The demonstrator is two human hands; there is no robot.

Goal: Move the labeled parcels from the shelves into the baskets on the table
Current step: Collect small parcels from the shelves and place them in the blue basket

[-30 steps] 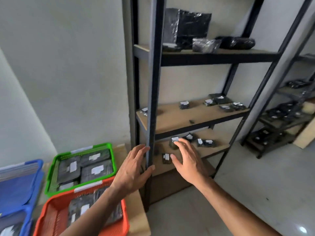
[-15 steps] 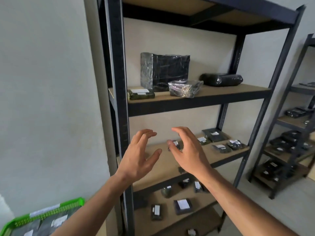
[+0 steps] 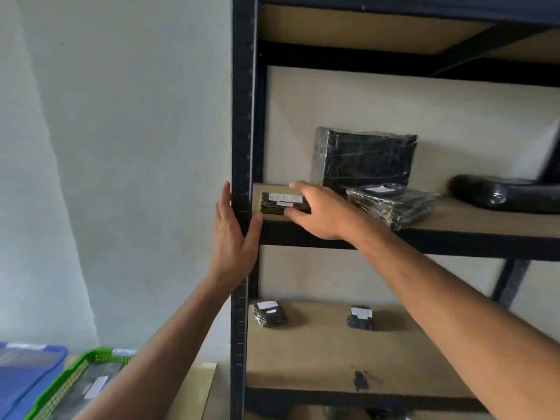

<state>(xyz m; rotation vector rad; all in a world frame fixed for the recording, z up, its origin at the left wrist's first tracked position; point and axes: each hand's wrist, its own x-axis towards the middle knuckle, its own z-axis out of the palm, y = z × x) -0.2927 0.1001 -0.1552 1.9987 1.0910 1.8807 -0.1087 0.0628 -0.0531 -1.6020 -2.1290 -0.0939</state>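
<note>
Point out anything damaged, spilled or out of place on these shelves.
One oddity: a dark stain marks the lower shelf board near its front edge. What caused it can't be told. The wrapped parcels lie intact, none visibly torn.

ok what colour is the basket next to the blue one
Green, with a pale label strip on its rim; the head view shows it at bottom left.

Left hand (image 3: pixel 233 234) flat, fingers straight; right hand (image 3: pixel 318 212) outstretched, its grip half-curled.
</note>
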